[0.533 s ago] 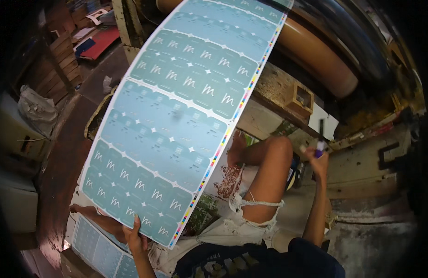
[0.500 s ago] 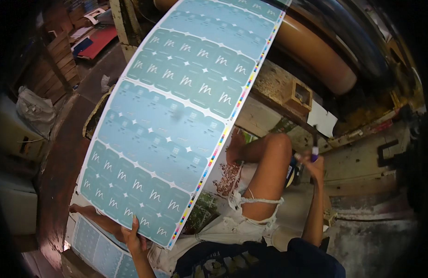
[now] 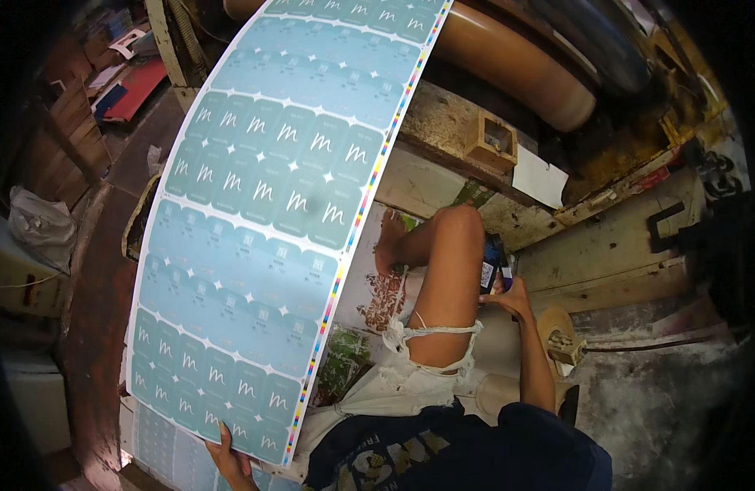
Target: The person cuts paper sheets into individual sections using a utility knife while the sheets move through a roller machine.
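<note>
A long printed sheet (image 3: 238, 254) in bands of teal and pale blue, with a colour strip down its right edge, stretches from the machine at the top toward me. My left hand (image 3: 230, 462) grips its near edge, thumb on top and fingers underneath. On the right, beyond my bent knee, my right hand (image 3: 516, 301) is closed around a slim purple-and-white thing (image 3: 507, 280), whose kind I cannot make out. Right beside those fingers is a dark blue pack (image 3: 490, 266) with a square printed code, partly hidden by my knee.
Brown and dark rollers (image 3: 516, 69) cross the top right. Below them, a small wooden box (image 3: 492, 141) and a white paper (image 3: 541, 176) rest on a dirty ledge. More printed sheets (image 3: 169, 446) lie beneath the held one. A plastic bag (image 3: 40, 225) sits at far left.
My right hand has come down and left, bringing the purple-and-white thing beside the dark pack. The sheet's near end and my left hand sit lower in view; the whole view has shifted.
</note>
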Tool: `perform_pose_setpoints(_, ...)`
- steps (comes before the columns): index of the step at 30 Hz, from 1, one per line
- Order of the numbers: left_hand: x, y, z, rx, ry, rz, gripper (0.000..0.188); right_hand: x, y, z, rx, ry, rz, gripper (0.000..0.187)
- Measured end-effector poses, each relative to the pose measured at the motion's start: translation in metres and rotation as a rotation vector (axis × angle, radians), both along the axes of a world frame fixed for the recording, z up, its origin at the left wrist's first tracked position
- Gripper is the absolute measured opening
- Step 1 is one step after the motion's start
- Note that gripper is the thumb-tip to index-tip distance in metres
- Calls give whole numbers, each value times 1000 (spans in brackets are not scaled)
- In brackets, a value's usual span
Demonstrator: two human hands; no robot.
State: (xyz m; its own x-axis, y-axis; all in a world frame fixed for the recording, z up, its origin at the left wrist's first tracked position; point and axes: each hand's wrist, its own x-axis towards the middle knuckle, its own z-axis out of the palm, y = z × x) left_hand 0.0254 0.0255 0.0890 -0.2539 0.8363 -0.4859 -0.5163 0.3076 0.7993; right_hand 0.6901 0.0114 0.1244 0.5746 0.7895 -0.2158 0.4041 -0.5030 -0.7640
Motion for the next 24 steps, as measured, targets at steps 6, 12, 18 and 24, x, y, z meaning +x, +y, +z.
perform_pose_setpoints(6, -5, -9, -4, -32, 33, -23, 58, 17, 31, 27, 44, -40, -214, 37)
perform_pose_setpoints(12, -26, -19, -16, -15, 44, -1, 56, 9, 43, 32, 131, 19, -54, 53)
perform_pose_setpoints(18, -2, -20, 20, -221, 100, 54, 59, 15, 62, 46, 48, -291, -41, 70)
perform_pose_setpoints(24, -27, -44, 9, -279, 117, 109, 65, 73, 68, 41, 33, -260, -281, 49)
